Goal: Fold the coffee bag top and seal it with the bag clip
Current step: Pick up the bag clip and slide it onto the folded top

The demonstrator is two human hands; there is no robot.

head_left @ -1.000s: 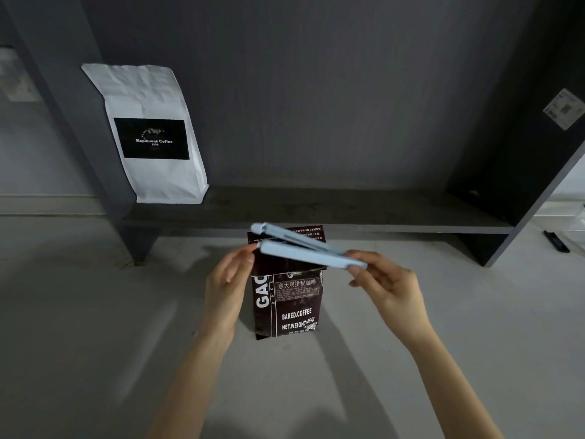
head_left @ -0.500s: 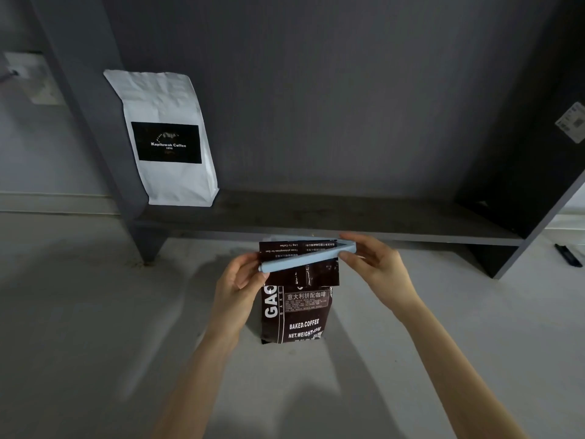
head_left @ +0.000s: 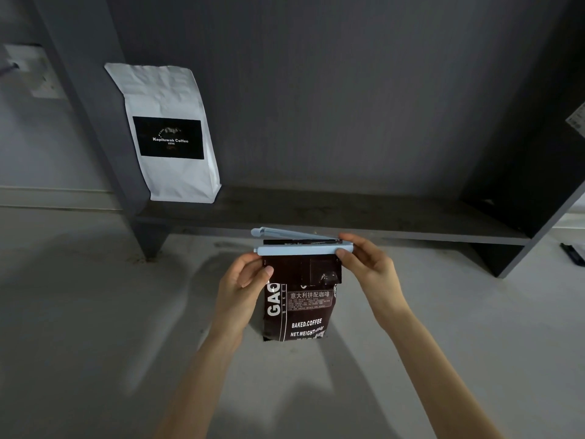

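Note:
A dark brown coffee bag (head_left: 300, 308) with white lettering stands upright on the grey floor, its top folded down toward me. A long light-blue bag clip (head_left: 300, 249) lies level across the folded top. Its two arms are still spread apart at the left end, with the bag's top edge between them. My left hand (head_left: 243, 282) grips the bag's upper left side just under the clip. My right hand (head_left: 364, 264) pinches the clip's right, hinged end.
A white coffee bag (head_left: 171, 134) with a black label leans at the left of a low dark shelf (head_left: 348, 220) just behind the brown bag. A small dark object (head_left: 571, 253) lies on the floor at far right.
The clip went from tilted in front of the bag to level across its folded top, with the top edge between its arms. My right hand moved in to the bag's right corner.

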